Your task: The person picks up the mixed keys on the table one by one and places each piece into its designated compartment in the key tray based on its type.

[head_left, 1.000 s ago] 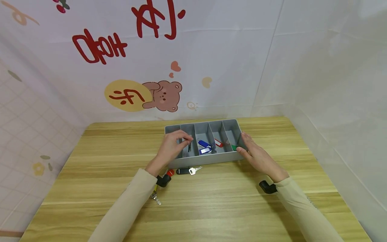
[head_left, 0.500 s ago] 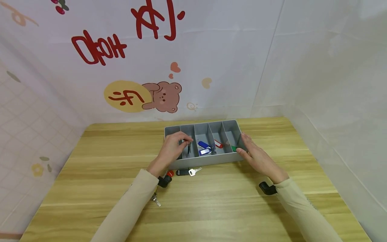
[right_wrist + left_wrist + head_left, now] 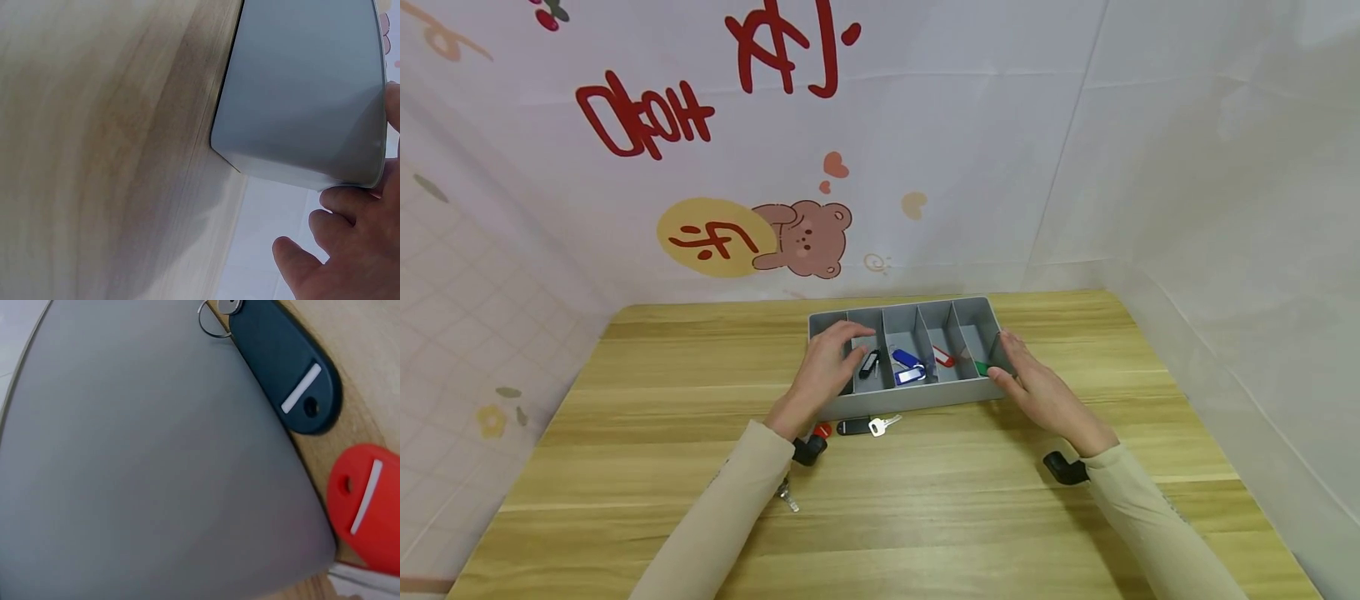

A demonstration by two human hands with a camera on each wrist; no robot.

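Note:
My left hand (image 3: 823, 365) hovers over the left part of a grey divided tray (image 3: 917, 392), its thumb and forefinger apart with nothing between them. Below those fingertips, a black key tag (image 3: 869, 364) with a key lies in the second compartment from the left. My right hand (image 3: 1047, 398) rests against the tray's right end, fingers extended along the outside and thumb at the front corner. In the right wrist view, its fingers (image 3: 350, 203) touch the end wall. Blue key tags (image 3: 909, 376) lie in the middle compartment, a red tag (image 3: 942, 357) and a green tag (image 3: 982, 367) farther right.
On the wooden table (image 3: 955, 500) before the tray lie another black key tag (image 3: 853, 426) with a silver key (image 3: 883, 425) and a red tag (image 3: 369, 506). Another key (image 3: 787, 496) lies beside the left sleeve. A printed white wall sheet (image 3: 970, 167) stands behind.
The left thumb and forefinger have parted and let go of the black key tag, which now lies in the second compartment. The right hand stays at the tray's end.

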